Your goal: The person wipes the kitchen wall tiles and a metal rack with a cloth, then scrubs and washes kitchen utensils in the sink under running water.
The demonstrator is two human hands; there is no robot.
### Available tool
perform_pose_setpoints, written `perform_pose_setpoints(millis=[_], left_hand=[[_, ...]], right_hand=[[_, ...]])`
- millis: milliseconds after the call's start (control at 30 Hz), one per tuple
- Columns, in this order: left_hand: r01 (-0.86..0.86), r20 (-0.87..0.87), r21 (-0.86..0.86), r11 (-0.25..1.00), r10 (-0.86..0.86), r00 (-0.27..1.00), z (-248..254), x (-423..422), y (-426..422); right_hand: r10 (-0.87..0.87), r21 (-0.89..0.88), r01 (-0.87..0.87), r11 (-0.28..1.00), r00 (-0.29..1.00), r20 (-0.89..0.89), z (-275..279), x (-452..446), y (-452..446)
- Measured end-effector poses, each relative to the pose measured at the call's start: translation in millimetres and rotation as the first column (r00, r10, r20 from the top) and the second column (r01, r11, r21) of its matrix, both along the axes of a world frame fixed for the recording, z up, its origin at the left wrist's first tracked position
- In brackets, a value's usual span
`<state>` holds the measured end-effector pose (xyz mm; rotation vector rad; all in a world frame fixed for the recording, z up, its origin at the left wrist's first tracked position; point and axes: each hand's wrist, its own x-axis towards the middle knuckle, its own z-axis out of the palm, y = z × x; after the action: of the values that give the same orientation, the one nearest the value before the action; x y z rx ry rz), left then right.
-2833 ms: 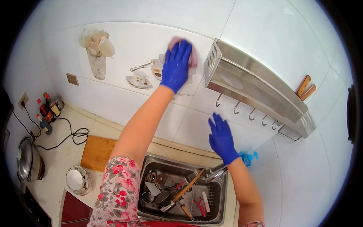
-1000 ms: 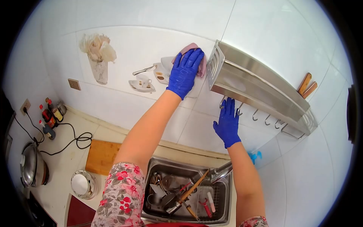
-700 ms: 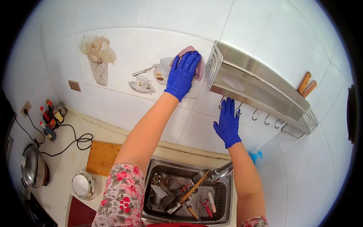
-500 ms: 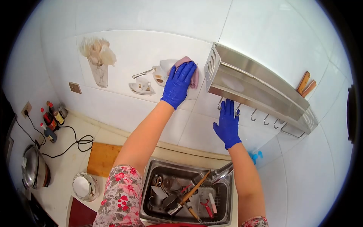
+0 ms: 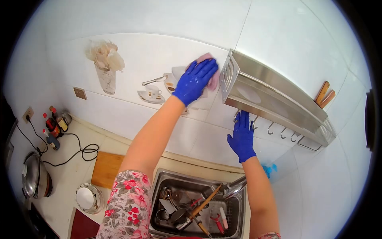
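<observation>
My left hand (image 5: 195, 81), in a blue rubber glove, holds a pinkish-purple cloth (image 5: 213, 81) pressed against the tiled wall. Its fingers lie long over the cloth, which shows past the fingertips and along the right side. Beneath it the tile bears a printed picture of cups and cutlery (image 5: 153, 91). My right hand (image 5: 242, 137), also gloved in blue, rests against the wall with fingers stretched upward and thumb apart, holding nothing. Its fingertips reach under the metal wall rack (image 5: 274, 101), between the hooks (image 5: 254, 122), and are partly hidden there.
Below stands a steel sink (image 5: 157, 207) with utensils in it and a faucet (image 5: 234, 187) at its back right. A cutting board (image 5: 106, 169), stacked bowls (image 5: 88, 198), sauce bottles (image 5: 51, 125), a black cord (image 5: 84, 149) and a metal pot (image 5: 35, 177) occupy the left counter. Wooden-handled knives (image 5: 323, 95) stand at the rack's right end.
My left hand has slid the cloth a little up and to the right, closer to the rack. The right hand stays under the rack; the view has shifted slightly.
</observation>
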<state>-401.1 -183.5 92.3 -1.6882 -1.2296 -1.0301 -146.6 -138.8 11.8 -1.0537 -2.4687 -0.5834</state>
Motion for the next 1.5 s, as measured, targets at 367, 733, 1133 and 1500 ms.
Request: perform_pose_setpoints(millis=[367, 733, 1133, 1500], left_hand=[[-0.204, 0.401, 0.105, 0.973, 0.146, 0.904, -14.0, -10.7, -3.9], [-0.063, 0.185, -0.026, 0.998, 0.067, 0.98, -85.8, -3.3, -16.8], [-0.026, 0.3, 0.396, 0.918, -0.102, 0.949, -15.9, 33.1, 18.3], [-0.152, 0.087, 0.05, 0.987, 0.147, 0.985, -80.9, 18.8, -5.2]], right_hand=[[-0.018, 0.029, 0.017, 0.999, 0.999, 0.035, 2.8, 4.0, -0.8], [0.273, -0.018, -0.282, 0.959, 0.942, -0.196, 3.3, 6.9, -16.4], [0.296, -0.12, -0.354, 0.928, 0.893, -0.339, 6.0, 10.2, -53.5], [0.369, -0.058, -0.394, 0.917, 0.896, -0.248, 17.3, -40.0, -46.3]])
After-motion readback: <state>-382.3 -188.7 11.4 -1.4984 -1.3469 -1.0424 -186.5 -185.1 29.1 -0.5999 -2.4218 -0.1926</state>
